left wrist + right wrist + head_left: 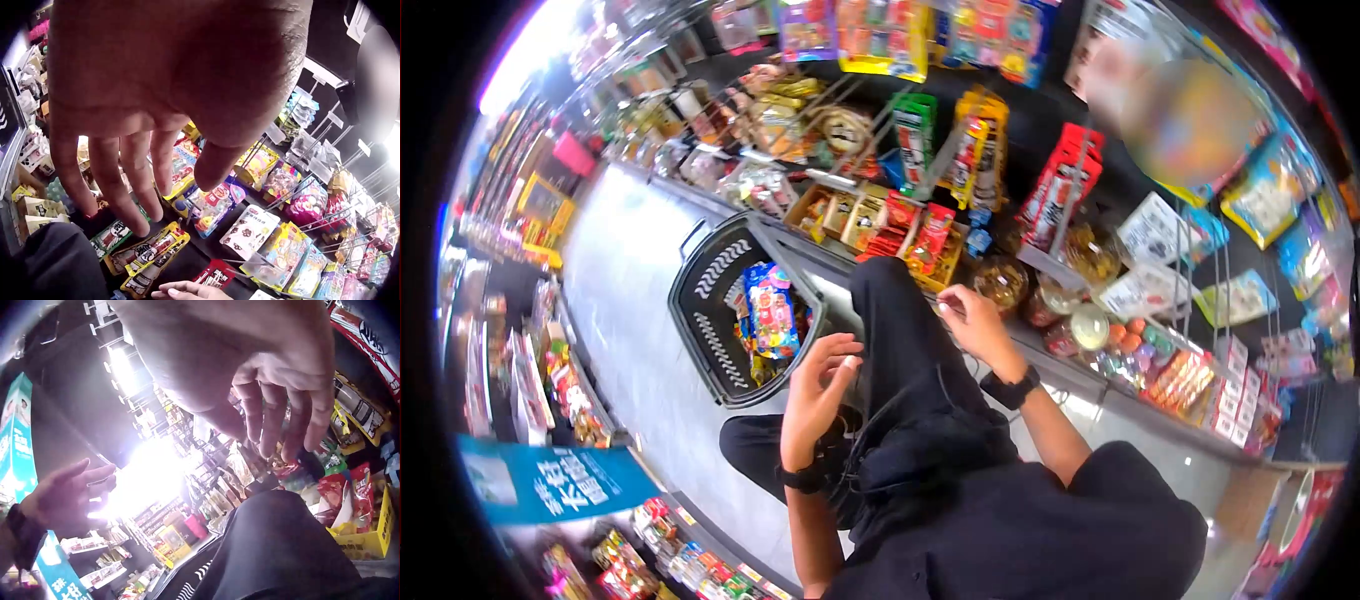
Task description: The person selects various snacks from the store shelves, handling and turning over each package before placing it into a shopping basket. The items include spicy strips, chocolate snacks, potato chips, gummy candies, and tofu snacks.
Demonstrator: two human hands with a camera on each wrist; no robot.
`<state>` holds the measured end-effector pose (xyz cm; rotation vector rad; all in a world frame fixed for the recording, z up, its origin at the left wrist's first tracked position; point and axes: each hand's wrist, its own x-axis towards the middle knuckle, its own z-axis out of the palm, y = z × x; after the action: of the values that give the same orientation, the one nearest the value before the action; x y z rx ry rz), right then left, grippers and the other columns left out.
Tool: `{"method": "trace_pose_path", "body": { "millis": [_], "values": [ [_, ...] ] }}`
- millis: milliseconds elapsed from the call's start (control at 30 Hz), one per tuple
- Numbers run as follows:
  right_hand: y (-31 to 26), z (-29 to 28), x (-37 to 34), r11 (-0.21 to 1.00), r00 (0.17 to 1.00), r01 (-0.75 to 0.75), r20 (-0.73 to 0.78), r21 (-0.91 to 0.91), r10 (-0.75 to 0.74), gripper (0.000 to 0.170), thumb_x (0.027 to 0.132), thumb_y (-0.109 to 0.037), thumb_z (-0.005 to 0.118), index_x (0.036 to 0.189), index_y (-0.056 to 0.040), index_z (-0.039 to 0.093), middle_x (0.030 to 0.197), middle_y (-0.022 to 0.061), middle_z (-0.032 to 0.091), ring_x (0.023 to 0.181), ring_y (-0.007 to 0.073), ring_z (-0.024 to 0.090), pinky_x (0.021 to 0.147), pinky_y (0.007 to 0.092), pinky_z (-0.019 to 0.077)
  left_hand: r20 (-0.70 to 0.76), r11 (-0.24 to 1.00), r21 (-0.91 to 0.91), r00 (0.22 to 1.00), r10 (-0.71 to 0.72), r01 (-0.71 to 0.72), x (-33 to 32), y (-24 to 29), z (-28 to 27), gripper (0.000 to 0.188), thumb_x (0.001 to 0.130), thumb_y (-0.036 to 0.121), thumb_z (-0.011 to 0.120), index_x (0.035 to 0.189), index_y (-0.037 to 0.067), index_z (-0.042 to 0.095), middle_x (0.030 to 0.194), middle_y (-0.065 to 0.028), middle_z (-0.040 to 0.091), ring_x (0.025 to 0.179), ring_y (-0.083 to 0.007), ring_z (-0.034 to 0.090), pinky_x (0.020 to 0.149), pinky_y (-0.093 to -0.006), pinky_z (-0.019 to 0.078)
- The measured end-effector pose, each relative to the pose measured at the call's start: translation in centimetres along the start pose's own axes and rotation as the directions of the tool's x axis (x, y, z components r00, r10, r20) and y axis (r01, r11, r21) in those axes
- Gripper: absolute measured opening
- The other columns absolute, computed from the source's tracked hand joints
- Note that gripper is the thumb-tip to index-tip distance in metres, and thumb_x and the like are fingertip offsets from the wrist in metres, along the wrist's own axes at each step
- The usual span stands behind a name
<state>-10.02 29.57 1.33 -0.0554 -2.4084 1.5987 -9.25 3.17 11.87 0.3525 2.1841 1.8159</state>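
My left hand [818, 395] hangs beside the near rim of a dark shopping basket [718, 380], its fingers spread and nothing in them. Inside that basket lies a blue candy bag [772, 312] with other packets under it. In the left wrist view the same hand [150, 94] fills the top, fingers extended before the hanging snack packs. Above the right knee, close to the shelf front, is my right hand [977, 325], loosely curled and holding nothing. Red packets [932, 238] in a yellow display box [945, 272] sit just beyond it.
Plastic jars [1001, 284] line the lower shelf. Red snack packs [1062, 185], yellow packs [980, 145] and green packs [914, 140] hang on metal hooks above. A blue sign [565, 480] fronts the opposite shelf. The grey floor [615, 270] runs between the shelves.
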Motion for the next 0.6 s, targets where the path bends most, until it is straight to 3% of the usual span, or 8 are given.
{"method": "trace_pose_path", "body": {
  "millis": [133,300,333,400,467,500,567,600],
  "values": [
    [1.2,-1.7,-1.2,0.999,0.999,-0.039,-0.024,0.023,0.040,0.017,0.088,-0.009,0.061,0.100,0.0028,0.059,0.093,0.0177,0.068,0.088,0.0302,0.068,0.076,0.0375,0.0530,0.084,0.999,0.023,0.996,-0.024,0.022,1.2,0.1,1.8,0.030,0.094,0.008,0.058,0.123,-0.001,0.054,0.112,-0.0093,0.066,0.098,-0.0145,0.064,0.083,-0.0260,0.0485],
    [6.7,-5.3,-2.4,0.982,0.939,-0.098,-0.311,0.161,0.144,0.025,0.087,-0.004,0.061,0.111,0.0021,0.057,0.093,0.0153,0.068,0.085,0.0231,0.068,0.076,0.0325,0.0539,0.256,0.990,0.133,0.967,0.009,-0.045,4.8,0.6,5.7,0.031,0.095,0.010,0.059,0.124,-0.001,0.054,0.116,-0.0097,0.065,0.104,-0.0160,0.063,0.086,-0.0261,0.0486],
    [7.4,-6.5,-2.2,0.979,0.914,-0.106,-0.371,0.175,0.165,0.028,0.087,-0.003,0.061,0.113,0.0018,0.056,0.094,0.0145,0.068,0.085,0.0212,0.067,0.076,0.0312,0.0540,0.288,0.986,0.149,0.957,0.023,-0.068,5.7,0.8,6.5,0.032,0.095,0.011,0.059,0.124,-0.002,0.053,0.116,-0.0100,0.064,0.105,-0.0165,0.063,0.086,-0.0261,0.0485],
    [7.9,-9.9,-0.2,0.996,0.830,-0.020,-0.553,0.086,0.064,0.034,0.086,0.001,0.061,0.119,0.0020,0.053,0.101,0.0129,0.067,0.090,0.0175,0.066,0.078,0.0286,0.0542,0.347,0.996,0.090,0.938,-0.014,-0.018,8.0,0.7,8.2,0.033,0.095,0.011,0.059,0.124,-0.003,0.053,0.121,-0.0118,0.062,0.110,-0.0183,0.061,0.091,-0.0269,0.0470],
    [7.1,-13.5,2.7,0.991,0.697,0.005,-0.711,0.135,0.093,0.036,0.086,0.002,0.060,0.121,0.0025,0.051,0.108,0.0137,0.064,0.095,0.0188,0.066,0.079,0.0291,0.0542,0.400,0.999,0.044,0.916,-0.038,0.022,10.9,-0.1,10.1,0.034,0.095,0.010,0.059,0.126,-0.003,0.052,0.124,-0.0125,0.060,0.112,-0.0193,0.061,0.092,-0.0277,0.0463],
    [6.4,-15.2,4.2,0.991,0.648,0.062,-0.760,0.119,0.051,0.036,0.086,0.001,0.061,0.121,0.0026,0.051,0.109,0.0145,0.064,0.097,0.0195,0.065,0.080,0.0296,0.0539,0.459,0.977,0.159,0.887,0.053,-0.141,13.6,-3.0,10.5,0.039,0.095,0.008,0.058,0.131,-0.004,0.048,0.126,-0.0128,0.058,0.117,-0.0209,0.057,0.095,-0.0296,0.0454],
    [6.9,-17.6,7.7,0.982,0.550,0.165,-0.835,0.089,-0.017,0.038,0.085,-0.002,0.064,0.121,0.0026,0.051,0.111,0.0157,0.063,0.103,0.0212,0.064,0.084,0.0315,0.0529,0.470,0.978,0.126,0.878,0.090,-0.168,17.5,-4.2,13.4,0.044,0.095,0.006,0.058,0.135,-0.004,0.044,0.128,-0.0138,0.057,0.121,-0.0226,0.055,0.096,-0.0306,0.0451],
    [7.1,-18.7,8.9,0.991,0.581,0.134,-0.811,0.020,-0.062,0.042,0.084,-0.005,0.068,0.121,0.0029,0.051,0.112,0.0170,0.062,0.105,0.0262,0.063,0.087,0.0350,0.0517,0.474,0.978,0.107,0.874,0.106,-0.177,19.2,-4.6,15.2,0.046,0.094,0.005,0.058,0.137,-0.004,0.042,0.129,-0.0142,0.056,0.122,-0.0234,0.054,0.097,-0.0310,0.0449]
  ]
}}
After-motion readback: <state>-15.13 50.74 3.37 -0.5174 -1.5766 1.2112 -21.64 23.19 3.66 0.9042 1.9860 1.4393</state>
